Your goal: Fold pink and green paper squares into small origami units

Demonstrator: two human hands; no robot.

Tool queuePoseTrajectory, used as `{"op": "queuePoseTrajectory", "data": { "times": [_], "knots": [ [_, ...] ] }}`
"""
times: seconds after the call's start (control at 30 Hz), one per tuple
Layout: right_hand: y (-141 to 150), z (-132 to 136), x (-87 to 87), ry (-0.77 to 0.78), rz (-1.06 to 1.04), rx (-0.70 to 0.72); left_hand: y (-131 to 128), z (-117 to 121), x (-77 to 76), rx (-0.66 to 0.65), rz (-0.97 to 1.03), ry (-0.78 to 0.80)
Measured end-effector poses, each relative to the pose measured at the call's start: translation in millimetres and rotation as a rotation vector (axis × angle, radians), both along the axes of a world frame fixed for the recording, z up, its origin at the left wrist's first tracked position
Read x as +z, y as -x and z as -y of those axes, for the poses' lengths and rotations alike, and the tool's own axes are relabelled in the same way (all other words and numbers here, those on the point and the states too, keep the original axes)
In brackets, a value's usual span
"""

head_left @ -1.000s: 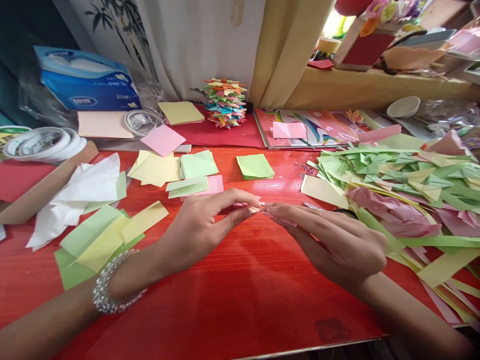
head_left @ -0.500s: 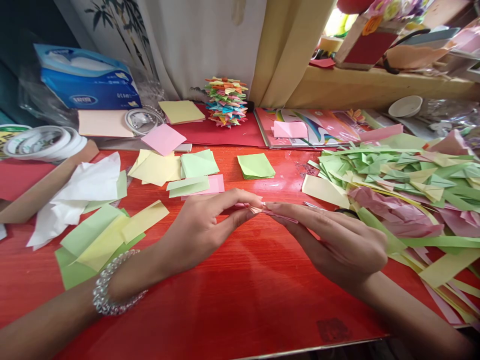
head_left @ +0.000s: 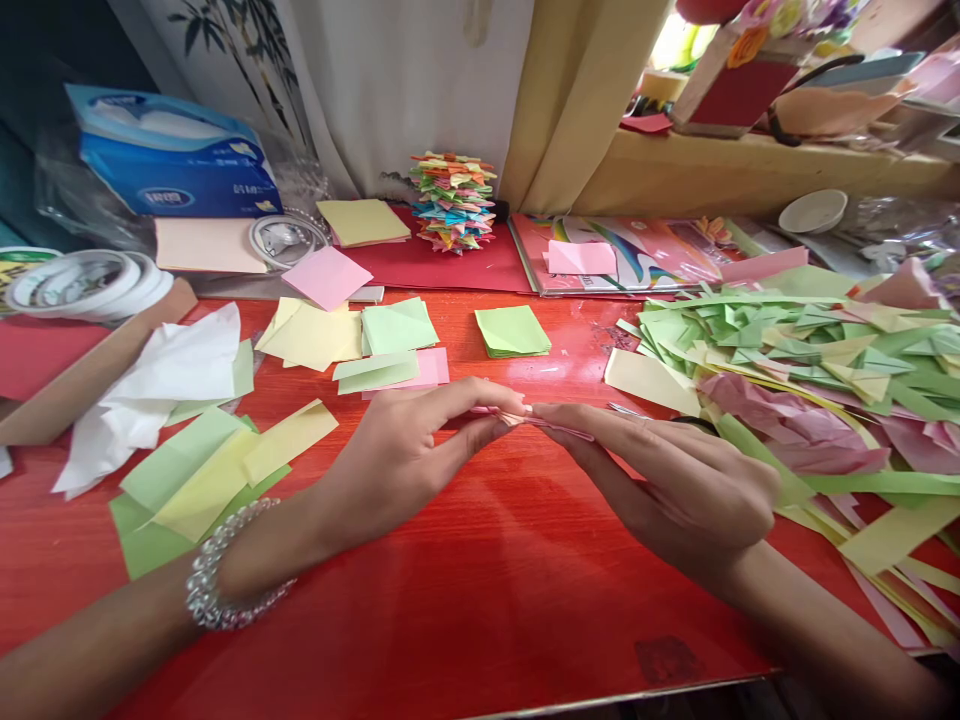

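On my head view, the left hand (head_left: 412,440) and the right hand (head_left: 667,470) meet over the red surface (head_left: 457,590), fingertips nearly touching. Between them I have a small piece of folded pink paper (head_left: 513,418). My left pinches its near end between thumb and forefinger; my right keeps its fingers straight and pressed together, the thumb underneath, with a pink edge of the paper showing between. I cannot tell how the folds run, since the fingers cover much of it. A beaded bracelet (head_left: 225,565) circles my left wrist.

Just beyond the hands sits a bright green stack of squares (head_left: 513,332). To its left I see mint green squares (head_left: 399,326), yellow sheets (head_left: 313,335) and a pink square (head_left: 328,278). Near my left forearm lie loose green and yellow papers (head_left: 202,470), beside a crumpled white tissue (head_left: 180,365).

Past my right hand spreads a heap of folded green pieces (head_left: 795,340), with crumpled pink paper (head_left: 795,425) at its near side. At the back, a many-coloured paper ornament (head_left: 454,203) stands upright, left of a flat pink folder (head_left: 645,255).
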State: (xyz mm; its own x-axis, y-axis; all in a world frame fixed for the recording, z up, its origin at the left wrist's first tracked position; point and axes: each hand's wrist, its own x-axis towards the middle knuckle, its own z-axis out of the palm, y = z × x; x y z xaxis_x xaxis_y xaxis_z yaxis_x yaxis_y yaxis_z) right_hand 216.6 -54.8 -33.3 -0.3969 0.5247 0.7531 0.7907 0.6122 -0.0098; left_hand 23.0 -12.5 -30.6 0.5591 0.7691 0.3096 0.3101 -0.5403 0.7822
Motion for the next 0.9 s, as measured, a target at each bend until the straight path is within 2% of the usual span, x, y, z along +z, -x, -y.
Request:
{"op": "queuePoseTrajectory", "data": {
  "times": [0.3, 0.5, 0.8, 0.9],
  "knots": [
    [2.9, 0.1, 1.5, -0.078, 0.064, -0.074, -1.7, -1.3, -2.9, 0.023, -0.011, 0.023],
    [3.7, 1.7, 4.2, 0.070, 0.026, -0.043, -1.0, -1.5, -1.4, 0.026, -0.026, 0.030],
    [5.9, 3.4, 4.1, 0.144, -0.054, -0.025, -0.8, -1.2, -0.3, -0.003, -0.052, -0.011],
    [6.0, 3.5, 3.3, 0.245, -0.133, -0.050, -0.5, -2.4, 0.5, -0.016, -0.081, -0.019]
  ]
}}
